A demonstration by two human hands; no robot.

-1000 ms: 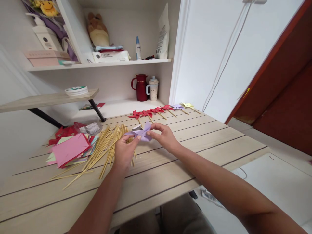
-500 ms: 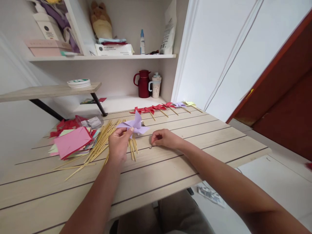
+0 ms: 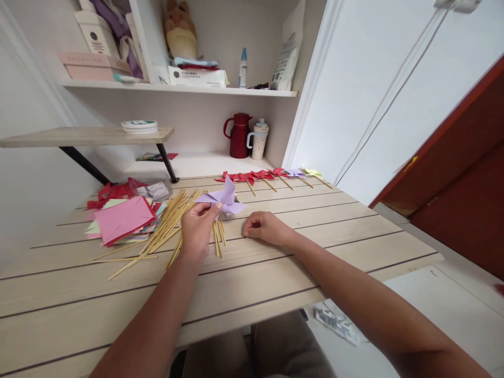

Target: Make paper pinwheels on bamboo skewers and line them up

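Pinch on a lilac paper pinwheel (image 3: 226, 199) left little margin

At the far left, red paper (image 3: 112, 195) and a clear plastic packet (image 3: 155, 190) lay behind a stack of coloured paper (image 3: 124, 218) topped by a pink sheet. The stack was unevenly piled, so a knock from the left arm could have slid its upper sheets apart.

Just beside it, thin wooden sticks (image 3: 169, 223) lay loose and crossed on the worktop (image 3: 334, 220). Pulling one out carelessly could have rolled or scattered the others.

The left hand (image 3: 196, 228) was closed in a pinch, thumb against the lilac pinwheel's face, holding it up over the right-hand sticks. Squeezing too hard could have creased the thin paper; too slack a hold could have let the folded blades spring open or the piece drop among the sticks.

The right hand (image 3: 268, 228) rested near the worktop, apart from the pinwheel, its fingers loosely curled; whether they held something small could not be told. Anything tiny there could have slipped away unseen.

Farther right, at the back, red pinwheels (image 3: 263, 175), another lilac one (image 3: 296, 172) and a pale yellow one (image 3: 312, 172) lay close together; a careless reach could have tangled their blades.
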